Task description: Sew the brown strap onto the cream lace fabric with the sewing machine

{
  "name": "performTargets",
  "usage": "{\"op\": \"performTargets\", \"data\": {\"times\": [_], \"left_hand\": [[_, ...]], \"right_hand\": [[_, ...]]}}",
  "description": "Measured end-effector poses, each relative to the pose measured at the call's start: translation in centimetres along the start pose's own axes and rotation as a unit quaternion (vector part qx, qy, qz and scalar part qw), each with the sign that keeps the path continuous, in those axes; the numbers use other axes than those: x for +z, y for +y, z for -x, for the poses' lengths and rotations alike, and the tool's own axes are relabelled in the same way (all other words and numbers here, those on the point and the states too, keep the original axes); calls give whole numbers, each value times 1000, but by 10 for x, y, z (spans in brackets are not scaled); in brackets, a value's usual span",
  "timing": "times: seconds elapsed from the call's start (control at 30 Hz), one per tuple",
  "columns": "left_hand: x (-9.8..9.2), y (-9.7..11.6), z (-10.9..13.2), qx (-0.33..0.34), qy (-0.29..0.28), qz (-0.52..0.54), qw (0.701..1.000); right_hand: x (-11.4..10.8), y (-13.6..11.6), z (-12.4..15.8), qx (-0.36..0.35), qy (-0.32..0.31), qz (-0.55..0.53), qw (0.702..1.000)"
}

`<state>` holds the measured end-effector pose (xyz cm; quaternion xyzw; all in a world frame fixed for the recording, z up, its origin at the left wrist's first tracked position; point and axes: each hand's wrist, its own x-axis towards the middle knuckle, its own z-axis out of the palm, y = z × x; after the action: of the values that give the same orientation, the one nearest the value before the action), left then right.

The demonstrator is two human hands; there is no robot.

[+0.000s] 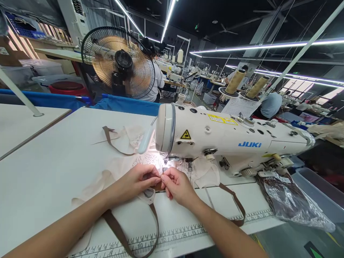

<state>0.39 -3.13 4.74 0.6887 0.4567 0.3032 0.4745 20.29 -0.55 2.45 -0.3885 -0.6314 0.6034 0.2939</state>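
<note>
A pale lace garment [135, 163] with brown straps [116, 225] lies in folds under the sewing machine's lit needle area [166, 163]. Just in front of the needle, my left hand [139, 181] pinches an edge of the garment between thumb and forefinger. Fingertip to fingertip with it, my right hand [177, 184] is closed on the same spot, its other fingers curled. The exact bit between the fingertips is mostly hidden. Some brown material shows below them. One strap loops over the table edge, another lies at the right.
A white JUKI sewing machine [215, 132] spans the table's right side. A printed ruler [172, 238] runs along the front edge. A clear plastic bag of dark material [292, 200] lies at the right. A large fan [119, 62] and co-workers are beyond the table.
</note>
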Motion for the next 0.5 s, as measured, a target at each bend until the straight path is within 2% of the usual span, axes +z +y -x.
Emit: {"op": "performTargets", "data": {"times": [0.13, 0.23, 0.3, 0.33, 0.4, 0.5], "left_hand": [[1, 1, 0, -8, -3, 34, 999], [2, 5, 0, 0, 23, 12, 1000], [1, 7, -1, 10, 50, -16, 999], [0, 8, -2, 14, 62, -31, 997], [-3, 10, -5, 35, 82, -65, 994], [-8, 11, -12, 80, 78, -113, 987]], "right_hand": [[2, 0, 1, -2, 8, 11, 1000], [2, -2, 3, -13, 8, 39, 999], [0, -4, 6, -55, 26, 114, 992], [-2, -5, 8, -93, 45, 176, 979], [-5, -6, 13, -187, 96, 328, 921], [-9, -3, 16, -282, 161, 505, 800]]}}
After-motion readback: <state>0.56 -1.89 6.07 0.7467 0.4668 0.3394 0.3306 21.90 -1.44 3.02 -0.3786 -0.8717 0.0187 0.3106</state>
